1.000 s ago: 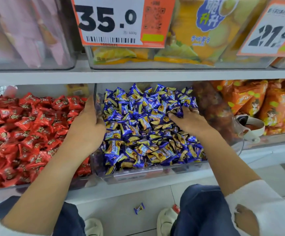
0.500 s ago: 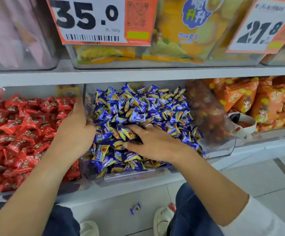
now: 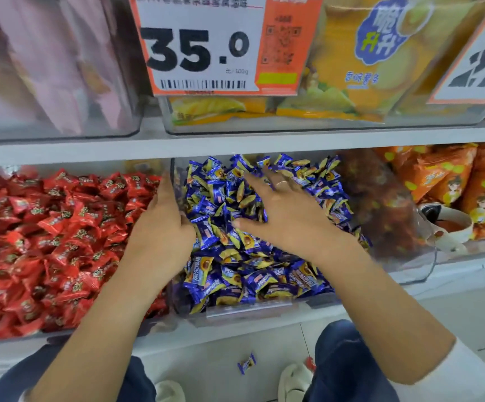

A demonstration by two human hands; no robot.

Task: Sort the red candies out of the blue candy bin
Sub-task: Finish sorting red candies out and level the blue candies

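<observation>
- Shelf (image 3: 235,143): white, two tiers; the upper board's front edge overhangs the lower bins and limits the height above the candy piles.
- Red candy bin (image 3: 61,333): clear plastic, left on the lower tier, heaped with red candies (image 3: 47,242); its right side abuts the blue bin.
- Blue candy bin (image 3: 250,310): clear plastic, centre of the lower tier, filled with blue candies (image 3: 250,280) in blue-and-yellow wrappers heaped higher toward the back; low front lip, taller side walls. No red candy shows on the visible surface.
- Orange snack packs (image 3: 453,184): bin to the right, a white scoop (image 3: 450,224) at its front.
- Price tag (image 3: 206,44): reads 35.0, hangs on the upper bin directly over the blue bin.
- Left hand (image 3: 163,230): forearm comes up from lower left; the hand sits at the divide between the red and blue bins, fingers straight and together, pointing back along the blue bin's left wall, thumb on the blue side. Grip: pressed together, holding nothing visible.
- Right hand (image 3: 287,216): forearm enters from lower right; palm down on the blue pile, fingers fanned toward the back, thumb pointing left. Grip: spread, resting flat on the candies.
- Floor (image 3: 221,349): pale tiles below the shelf; one stray blue candy (image 3: 246,364) lies between the person's knees.
</observation>
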